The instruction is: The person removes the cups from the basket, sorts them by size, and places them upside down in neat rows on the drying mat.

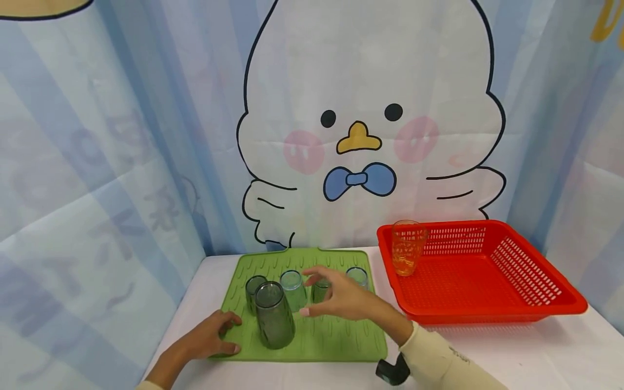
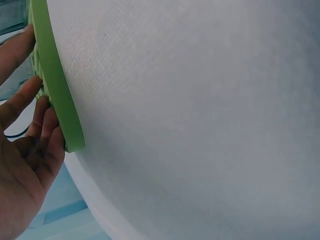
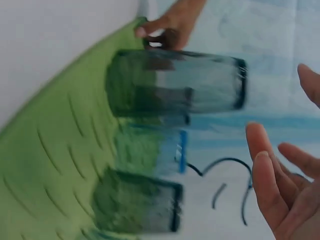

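Note:
A green ridged mat [image 1: 341,338] lies on the table with several glasses on it. Toward its front left stands a tall grey-green glass [image 1: 275,322], and a shorter dark glass [image 1: 254,292] is just behind it. Farther right are a glass with a blue rim [image 1: 294,295], a small dark green glass [image 1: 319,292] and a second blue-rimmed glass [image 1: 358,276], partly hidden. My left hand [image 1: 209,335] touches the mat's left front corner. Holding nothing, my right hand [image 1: 343,295] hovers over the mat, thumb and fingers spread, near the tall glass [image 3: 180,82].
A red plastic basket [image 1: 458,319] stands on the right of the table, with a clear glass [image 1: 407,249] in its back left corner. Behind the table hangs a curtain [image 1: 361,211] with a cartoon bird. A black object [image 1: 392,371] is at the right wrist.

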